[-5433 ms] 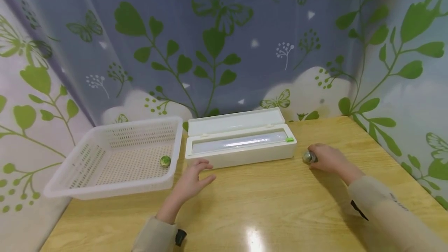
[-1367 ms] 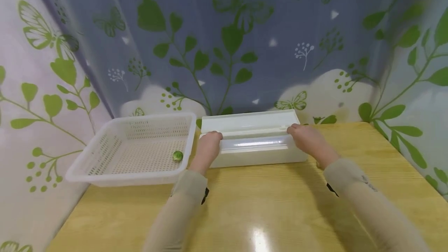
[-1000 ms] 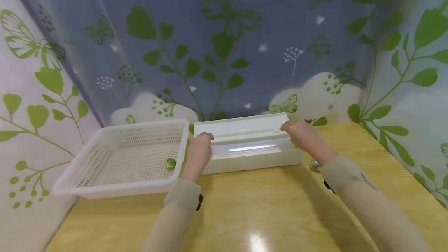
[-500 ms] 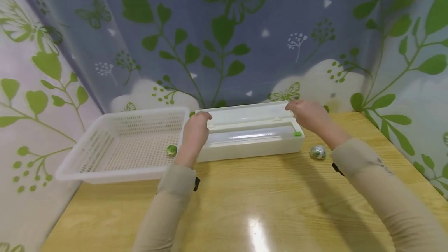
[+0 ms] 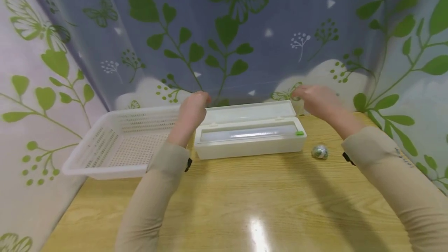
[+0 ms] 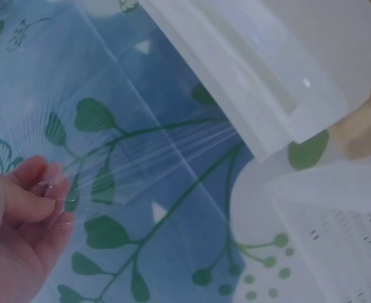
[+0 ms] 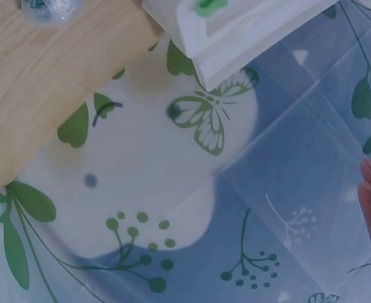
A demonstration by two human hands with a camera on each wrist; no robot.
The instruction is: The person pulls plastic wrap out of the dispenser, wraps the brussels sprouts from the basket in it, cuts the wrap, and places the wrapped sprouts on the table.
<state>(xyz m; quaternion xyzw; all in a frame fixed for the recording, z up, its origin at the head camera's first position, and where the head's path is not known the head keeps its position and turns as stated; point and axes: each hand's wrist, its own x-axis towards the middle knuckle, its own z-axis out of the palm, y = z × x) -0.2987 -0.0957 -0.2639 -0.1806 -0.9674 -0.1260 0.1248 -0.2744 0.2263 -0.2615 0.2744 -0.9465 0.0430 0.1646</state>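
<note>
My left hand (image 5: 192, 116) pinches the edge of a sheet of clear cling film (image 6: 141, 164); in the left wrist view the film gathers in creases at the fingertips. My right hand (image 5: 323, 104), raised at about the same height, pinches the film's other end, though only part of it shows in the right wrist view. Between and below the hands stands a white cling film dispenser (image 5: 252, 149), lid tipped back, with a shiny roll inside and a green slider (image 5: 299, 133) at its right end. The stretched film is hardly visible from the head.
A white perforated basket (image 5: 112, 172) stands at the left, partly behind my left arm. To the dispenser's right, a film-wrapped roundish green-and-white thing (image 5: 319, 151) lies on the wooden table (image 5: 259, 193). A patterned curtain (image 5: 266, 57) hangs close behind.
Earlier, my right hand let go of the wrapped thing and both hands went to the dispenser. Since then they have risen away from it, drawing film out. My left arm now hides the basket's Brussels sprout.
</note>
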